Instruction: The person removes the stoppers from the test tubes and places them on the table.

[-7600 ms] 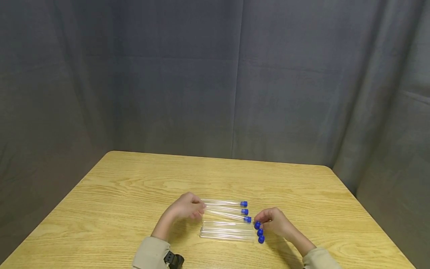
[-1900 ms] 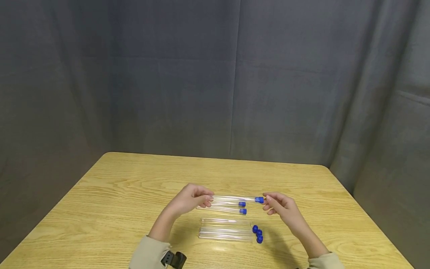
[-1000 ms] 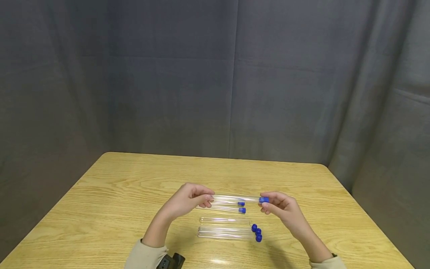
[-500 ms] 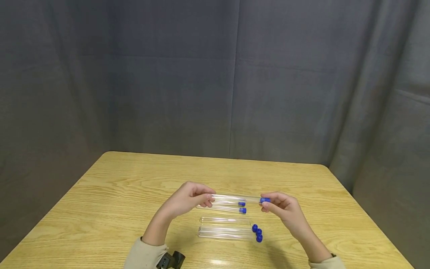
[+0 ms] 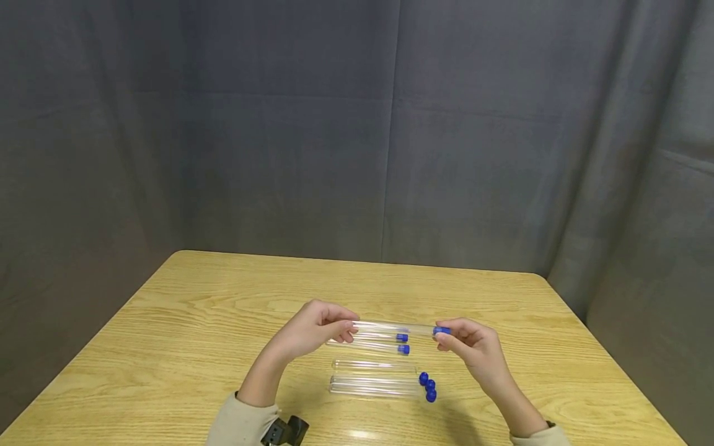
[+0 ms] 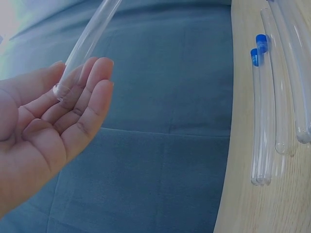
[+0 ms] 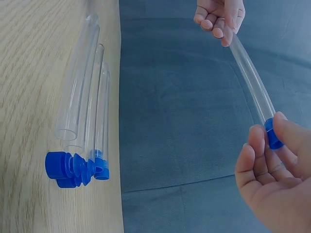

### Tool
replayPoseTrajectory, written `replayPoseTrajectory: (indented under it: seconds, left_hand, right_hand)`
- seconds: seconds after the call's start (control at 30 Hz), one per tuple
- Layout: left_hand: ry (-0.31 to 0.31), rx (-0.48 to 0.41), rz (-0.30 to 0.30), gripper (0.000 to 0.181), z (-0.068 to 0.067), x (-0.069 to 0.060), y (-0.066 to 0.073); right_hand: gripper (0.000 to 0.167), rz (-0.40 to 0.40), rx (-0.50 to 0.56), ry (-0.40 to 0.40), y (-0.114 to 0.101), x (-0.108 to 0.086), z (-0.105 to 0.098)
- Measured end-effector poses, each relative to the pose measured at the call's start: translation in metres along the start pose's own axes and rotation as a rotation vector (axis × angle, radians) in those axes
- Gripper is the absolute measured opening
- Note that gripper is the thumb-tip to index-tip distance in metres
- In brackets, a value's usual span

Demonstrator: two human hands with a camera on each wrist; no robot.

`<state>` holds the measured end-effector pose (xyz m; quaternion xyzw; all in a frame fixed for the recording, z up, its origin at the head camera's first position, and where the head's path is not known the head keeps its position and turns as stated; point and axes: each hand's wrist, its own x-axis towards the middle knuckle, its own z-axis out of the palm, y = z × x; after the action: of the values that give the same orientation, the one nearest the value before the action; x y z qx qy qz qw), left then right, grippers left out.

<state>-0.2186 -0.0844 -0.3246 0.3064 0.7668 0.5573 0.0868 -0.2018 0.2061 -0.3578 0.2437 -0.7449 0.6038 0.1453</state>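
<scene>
A clear test tube with a blue cap on its right end is held level above the table between both hands. My left hand pinches its rounded closed end, as the left wrist view also shows. At the other end, thumb and fingers of my right hand pinch the blue cap. Below the held tube lie two capped test tubes on the table. Nearer the front are several uncapped test tubes, side by side, with loose blue caps close to their open ends.
Everything lies on a light wooden table. Grey curtains hang behind it and at both sides. A black device is strapped at the left wrist, by a beige sleeve.
Earlier, the right hand was at the loose caps and the left hand near the capped tubes' closed ends. A capped tube has since been lifted; lately the right fingers have closed over its cap.
</scene>
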Motion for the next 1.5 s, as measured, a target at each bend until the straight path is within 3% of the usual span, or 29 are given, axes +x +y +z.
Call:
replayPoseTrajectory:
  seconds: [0.37, 0.6, 0.9, 1.5]
  left_hand:
    - [0.007, 0.002, 0.001, 0.029, 0.002, 0.002, 0.001]
    - [0.01, 0.006, -0.006, 0.028, 0.003, 0.002, 0.0]
    - [0.026, 0.038, -0.002, 0.028, 0.003, 0.002, -0.001]
    - [0.05, 0.088, 0.006, 0.026, 0.002, 0.002, -0.004]
  right_hand:
    - [0.01, 0.003, -0.066, 0.113, 0.002, 0.0, 0.004]
    - [0.009, -0.038, -0.127, 0.178, -0.001, 0.0, 0.01]
    - [0.011, -0.075, -0.215, 0.227, -0.025, 0.0, 0.02]
    - [0.015, -0.175, -0.279, 0.29, -0.026, -0.001, 0.026]
